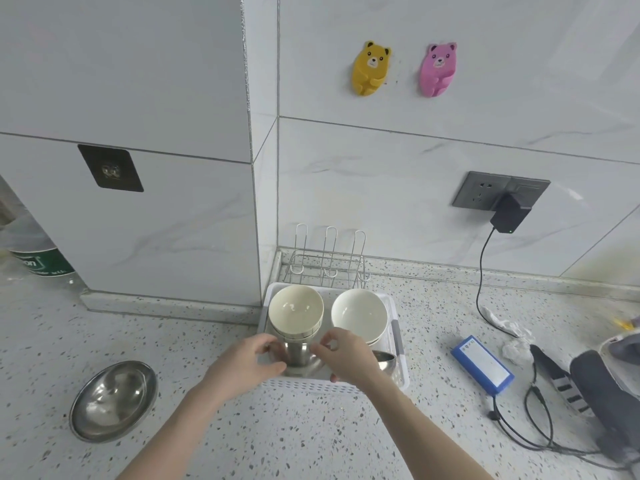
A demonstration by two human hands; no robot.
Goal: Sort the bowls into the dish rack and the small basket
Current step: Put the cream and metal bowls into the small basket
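Both hands meet over the near end of the white basket point(346, 388): the left hand point(246, 367) and right hand point(349, 358) are closed on a steel bowl point(298, 355), seating it upright in front of the cream bowls point(296, 311). Placing is the step in hand. Next, I judge, comes letting go and reaching left for the steel bowl on the worktop point(112, 400); the wire dish rack point(325, 261) stands empty.

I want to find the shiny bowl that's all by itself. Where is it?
The lone steel bowl sits on the speckled counter at the lower left of the head view, left of the person's left hand and the white basket.
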